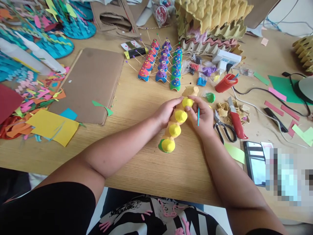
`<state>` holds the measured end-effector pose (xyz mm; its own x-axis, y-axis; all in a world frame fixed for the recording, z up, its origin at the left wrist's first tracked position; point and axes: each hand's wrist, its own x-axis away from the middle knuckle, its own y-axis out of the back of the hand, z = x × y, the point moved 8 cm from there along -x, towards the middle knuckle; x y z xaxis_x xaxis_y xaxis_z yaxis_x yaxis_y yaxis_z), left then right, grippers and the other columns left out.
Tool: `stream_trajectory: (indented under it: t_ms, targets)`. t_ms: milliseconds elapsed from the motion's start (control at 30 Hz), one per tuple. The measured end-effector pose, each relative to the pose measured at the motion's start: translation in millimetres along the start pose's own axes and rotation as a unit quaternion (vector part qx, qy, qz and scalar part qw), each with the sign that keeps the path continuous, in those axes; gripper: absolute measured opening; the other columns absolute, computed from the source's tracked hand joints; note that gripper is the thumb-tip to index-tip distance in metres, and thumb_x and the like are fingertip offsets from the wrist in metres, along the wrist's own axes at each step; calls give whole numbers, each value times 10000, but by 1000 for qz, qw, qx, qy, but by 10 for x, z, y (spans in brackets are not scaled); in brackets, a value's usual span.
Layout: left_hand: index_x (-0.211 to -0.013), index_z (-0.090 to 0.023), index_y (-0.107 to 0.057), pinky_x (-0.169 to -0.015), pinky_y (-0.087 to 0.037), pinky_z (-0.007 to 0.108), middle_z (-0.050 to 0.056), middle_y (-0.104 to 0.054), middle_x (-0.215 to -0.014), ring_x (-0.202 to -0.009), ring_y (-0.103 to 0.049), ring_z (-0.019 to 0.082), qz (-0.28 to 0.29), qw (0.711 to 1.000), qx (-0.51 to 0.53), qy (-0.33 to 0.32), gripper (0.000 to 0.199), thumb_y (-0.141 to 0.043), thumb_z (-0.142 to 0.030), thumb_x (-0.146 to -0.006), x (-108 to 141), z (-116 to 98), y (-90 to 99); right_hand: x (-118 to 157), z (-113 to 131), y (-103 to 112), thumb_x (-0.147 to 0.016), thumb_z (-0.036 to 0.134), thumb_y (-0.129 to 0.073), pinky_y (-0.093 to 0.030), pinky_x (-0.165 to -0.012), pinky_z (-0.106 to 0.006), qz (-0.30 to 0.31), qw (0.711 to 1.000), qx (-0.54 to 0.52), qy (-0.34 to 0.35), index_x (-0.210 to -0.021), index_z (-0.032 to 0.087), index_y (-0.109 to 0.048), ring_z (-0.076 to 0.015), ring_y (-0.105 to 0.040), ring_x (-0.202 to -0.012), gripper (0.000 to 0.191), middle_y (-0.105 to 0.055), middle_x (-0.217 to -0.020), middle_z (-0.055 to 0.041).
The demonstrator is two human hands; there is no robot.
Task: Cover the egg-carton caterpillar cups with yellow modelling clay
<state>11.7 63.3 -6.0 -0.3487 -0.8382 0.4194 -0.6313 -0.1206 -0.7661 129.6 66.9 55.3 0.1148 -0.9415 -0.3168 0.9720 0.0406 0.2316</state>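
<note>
A strip of egg carton (174, 123) lies across the middle of the table, its bumps capped in yellow modelling clay (181, 116). Some green (160, 144) shows at its near end. My left hand (168, 111) is closed on the strip's far part from the left. My right hand (201, 116) pinches around the farthest yellow bump (187, 102), thumb against the clay. A thin blue stick (198, 117) is tucked in its fingers, pointing down. Just beyond sits a bare carton piece (190, 91). Beside it is a lump of green clay (210, 97) in plastic.
Finished carton caterpillars in red (147, 64), purple (161, 75) and green (175, 81) stand behind, with pins sticking out. Scissors (223, 125), a red-handled cutter (236, 122) and a phone (255, 163) lie right. Cardboard (90, 81) lies left; egg trays (212, 19) are stacked at the back.
</note>
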Motion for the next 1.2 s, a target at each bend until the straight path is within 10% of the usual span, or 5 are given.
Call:
stream_trajectory:
  t_ms: [1200]
  targets:
    - [-839, -136, -727, -612, -481, 221, 27, -735, -727, -604, -655, 107, 6, 1000, 4, 6, 354, -532, -291, -1090, 77, -33, -96, 17, -56, -18, -877, 539, -851, -507, -687, -355, -1, 1000, -21, -10, -1147, 373, -819, -144, -405, -629, 318, -437, -686, 48]
